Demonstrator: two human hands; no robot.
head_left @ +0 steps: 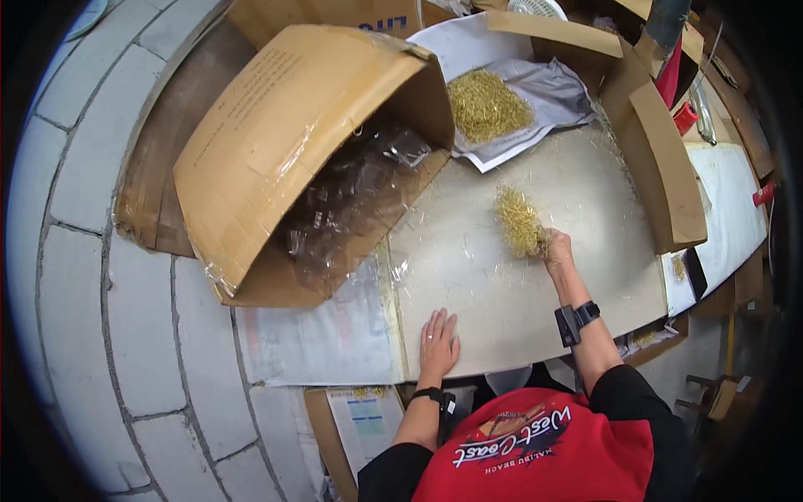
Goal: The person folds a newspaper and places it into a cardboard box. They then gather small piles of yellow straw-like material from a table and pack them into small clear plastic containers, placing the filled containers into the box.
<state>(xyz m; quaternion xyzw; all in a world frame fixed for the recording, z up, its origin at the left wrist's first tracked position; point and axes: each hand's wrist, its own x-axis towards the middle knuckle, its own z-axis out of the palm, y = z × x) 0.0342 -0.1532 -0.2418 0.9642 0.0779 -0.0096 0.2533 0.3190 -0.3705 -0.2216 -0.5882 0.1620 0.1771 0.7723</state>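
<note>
My right hand (555, 248) is closed at the near end of a bushy clump of thin gold-coloured pieces (519, 221), which sticks out ahead of it over the grey tabletop (493, 309). Whether a handle or core sits inside the clump is hidden. Near the table's front edge my left hand (438, 341) lies flat with its fingers stretched out, holding nothing. Tiny thin pieces are scattered over the surface between and beyond my hands. At the far side a heap of similar gold pieces (488, 105) rests on a white sheet (548, 94).
On the left a large cardboard box (276, 142) lies tipped with its opening toward the table, holding clear plastic pieces (355, 201). Cardboard strips (665, 176) form a raised edge at the right. Beyond them is a red spool (686, 119). A block wall (79, 276) stands far left.
</note>
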